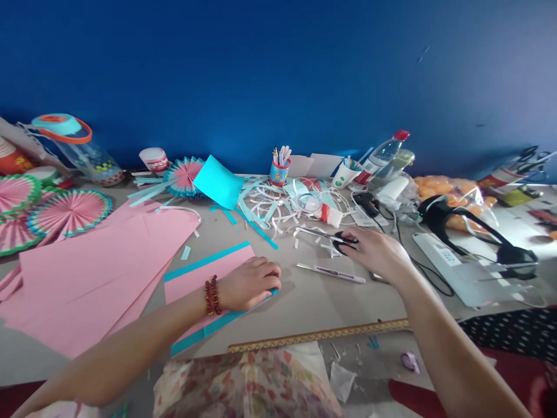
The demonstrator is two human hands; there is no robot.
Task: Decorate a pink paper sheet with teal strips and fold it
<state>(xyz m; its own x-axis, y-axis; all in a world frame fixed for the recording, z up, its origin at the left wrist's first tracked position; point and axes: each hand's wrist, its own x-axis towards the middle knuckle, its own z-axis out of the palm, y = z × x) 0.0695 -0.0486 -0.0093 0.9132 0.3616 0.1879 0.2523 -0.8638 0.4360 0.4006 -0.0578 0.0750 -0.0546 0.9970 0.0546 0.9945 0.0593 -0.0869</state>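
My left hand [250,284], with a beaded bracelet at the wrist, lies on a pink paper sheet [191,290] edged with blue strips. Its fingers are bent together at the sheet's right end, around a bit of the lower blue strip [204,331]. The fingers hide that end. Farther right, my right hand [374,249] has its fingers closed at the black handles of a pair of scissors [315,233]. The scissors lie low over the table, blades pointing left. A utility knife [331,273] rests just in front of them.
Large pink sheets [96,267] and folded paper fans [69,213] occupy the left side. White and blue paper scraps [270,203] pile up behind my hands, near a pen cup [279,171] and a bottle [383,157]. A power strip [448,261] with cables is at right.
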